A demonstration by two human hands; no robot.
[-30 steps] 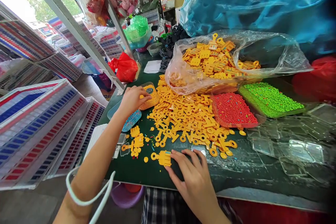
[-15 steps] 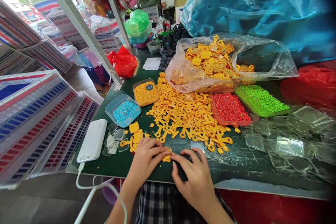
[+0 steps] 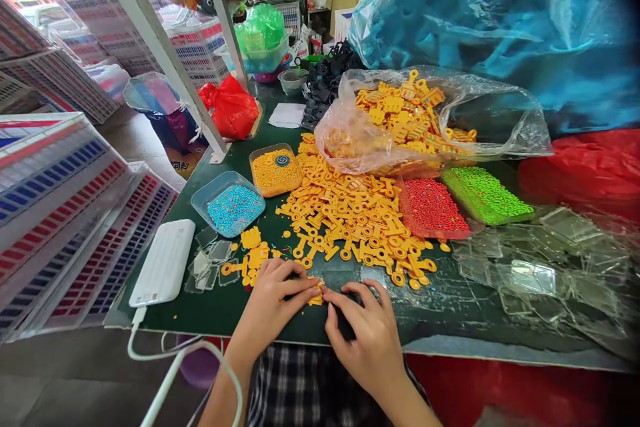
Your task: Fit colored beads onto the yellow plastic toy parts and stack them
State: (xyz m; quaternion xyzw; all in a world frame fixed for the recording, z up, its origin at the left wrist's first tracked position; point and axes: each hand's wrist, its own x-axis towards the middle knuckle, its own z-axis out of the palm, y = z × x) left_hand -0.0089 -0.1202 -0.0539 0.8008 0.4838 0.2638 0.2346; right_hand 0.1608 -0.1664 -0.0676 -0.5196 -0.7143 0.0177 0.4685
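Observation:
Near the table's front edge, my left hand point(image 3: 276, 303) pinches the left side of a small yellow plastic piece point(image 3: 316, 292) lying on the green table. From the right, my right hand point(image 3: 367, 330) touches the same piece with its index fingertip, its other fingers spread and bent. The fingers partly hide the piece. A large heap of yellow pieces point(image 3: 355, 220) lies just beyond both hands, and a smaller group of yellow pieces point(image 3: 256, 257) is at the left hand's far side.
Beyond are trays of blue beads point(image 3: 235, 208), yellow beads point(image 3: 277, 172), red beads point(image 3: 433, 205) and green beads point(image 3: 490, 193). A white power bank point(image 3: 164, 260) with a cable is at left. Clear plastic cases point(image 3: 533, 277) lie right; an open bag point(image 3: 350, 137) of yellow pieces stands behind.
The camera view has shifted slightly, moving the table's contents a little left in the picture. Both hands keep nearly the same pose at the small yellow piece.

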